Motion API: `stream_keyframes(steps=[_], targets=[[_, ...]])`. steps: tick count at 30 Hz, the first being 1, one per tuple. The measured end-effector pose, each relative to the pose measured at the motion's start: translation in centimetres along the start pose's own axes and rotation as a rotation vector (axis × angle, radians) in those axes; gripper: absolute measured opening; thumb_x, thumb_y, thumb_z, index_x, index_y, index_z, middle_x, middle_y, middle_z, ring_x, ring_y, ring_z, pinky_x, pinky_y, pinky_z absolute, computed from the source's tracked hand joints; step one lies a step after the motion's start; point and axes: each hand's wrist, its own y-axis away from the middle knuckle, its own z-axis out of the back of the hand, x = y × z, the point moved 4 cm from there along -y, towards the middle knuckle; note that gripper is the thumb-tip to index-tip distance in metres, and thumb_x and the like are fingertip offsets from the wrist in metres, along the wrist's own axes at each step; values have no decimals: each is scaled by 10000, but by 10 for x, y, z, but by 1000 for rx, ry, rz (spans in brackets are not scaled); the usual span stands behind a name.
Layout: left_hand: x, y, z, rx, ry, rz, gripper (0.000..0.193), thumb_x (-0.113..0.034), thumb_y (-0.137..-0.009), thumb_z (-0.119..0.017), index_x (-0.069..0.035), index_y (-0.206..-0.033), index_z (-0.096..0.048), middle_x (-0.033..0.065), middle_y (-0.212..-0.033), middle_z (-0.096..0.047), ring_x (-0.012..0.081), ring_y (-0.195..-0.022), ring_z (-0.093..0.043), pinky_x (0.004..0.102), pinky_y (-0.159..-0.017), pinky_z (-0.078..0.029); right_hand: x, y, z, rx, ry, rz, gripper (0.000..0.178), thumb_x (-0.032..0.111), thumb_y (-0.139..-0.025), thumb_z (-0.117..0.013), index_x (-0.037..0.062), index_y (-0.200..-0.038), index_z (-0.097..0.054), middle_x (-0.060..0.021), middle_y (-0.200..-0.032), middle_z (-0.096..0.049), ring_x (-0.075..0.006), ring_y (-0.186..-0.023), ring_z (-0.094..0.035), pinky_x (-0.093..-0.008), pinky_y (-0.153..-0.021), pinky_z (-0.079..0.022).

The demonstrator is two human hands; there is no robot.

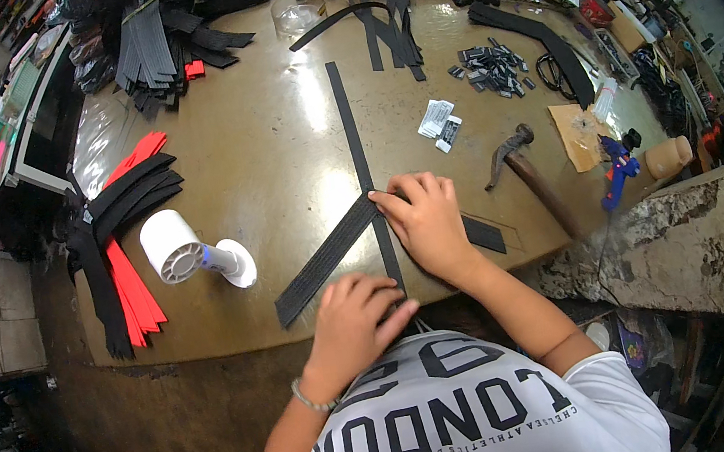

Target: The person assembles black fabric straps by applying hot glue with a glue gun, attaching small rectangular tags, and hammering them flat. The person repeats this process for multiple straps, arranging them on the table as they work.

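Observation:
A narrow black strap (351,127) runs lengthwise across the table toward its near edge. Wide ribbed black elastic (326,263) slants up from the lower left and meets it. My right hand (431,226) is closed, its thumb and fingertips pressing the elastic and strap together where they cross. Another wide black end (484,234) comes out to the right from beneath that hand. My left hand (352,323), with a beaded bracelet at the wrist, sits at the table's near edge. Its fingers curl around the strap's near end, and the grip itself is partly hidden.
A white spool (170,244) stands to the left, beside black and red strips (134,288). On the right lie a hammer (540,189), white labels (439,120), small dark buckles (495,67) and a blue glue gun (618,169). Black straps (380,18) are piled at the back.

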Motion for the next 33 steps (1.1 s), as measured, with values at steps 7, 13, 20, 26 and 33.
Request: stream_keyframes(steps=[7,13,20,26,33], targets=[[41,-46,-3,-242,-105,148,271,-46,-875,-657,-38,-1146,-670,135,-1089,-609,327,-1023,-542,425,-918,-459,-19,1,26,75,-191,-21,325,263,-866,-694,105,-1150,-692,-96,-1284,-569,-320,-1192,-477,-453,-1002,-384],[43,-42,-8,-278,-105,141,285,-20,-857,-647,-19,-1141,-675,122,-1093,-587,302,-1021,-536,400,-924,-460,-189,129,130,-921,283,-950,572,350,-813,-828,-22,-1111,-512,-167,-1155,-456,-304,-1122,-449,-453,-1022,-362],[45,-44,-9,-289,-37,165,271,-50,-878,-660,-26,-1146,-682,135,-1089,-587,295,-1004,-541,392,-900,-469,-274,123,152,-604,97,-923,655,411,-882,-742,13,-1341,-497,-152,-969,-647,-256,-812,-653,-404,-685,-534],[48,-43,-7,-326,10,183,267,-59,-885,-664,2,-1145,-674,139,-1093,-581,287,-980,-536,379,-885,-466,-109,19,100,21,-605,-456,440,251,-875,-765,58,-1195,-533,-53,-990,-683,-173,-843,-673,-312,-725,-556],[48,-42,-8,-312,11,186,272,-56,-882,-665,3,-1148,-674,142,-1091,-582,288,-977,-538,379,-875,-467,-59,-28,64,206,-473,-214,487,317,-895,-729,26,-1198,-482,-215,-948,-715,-409,-872,-702,-440,-735,-547]])
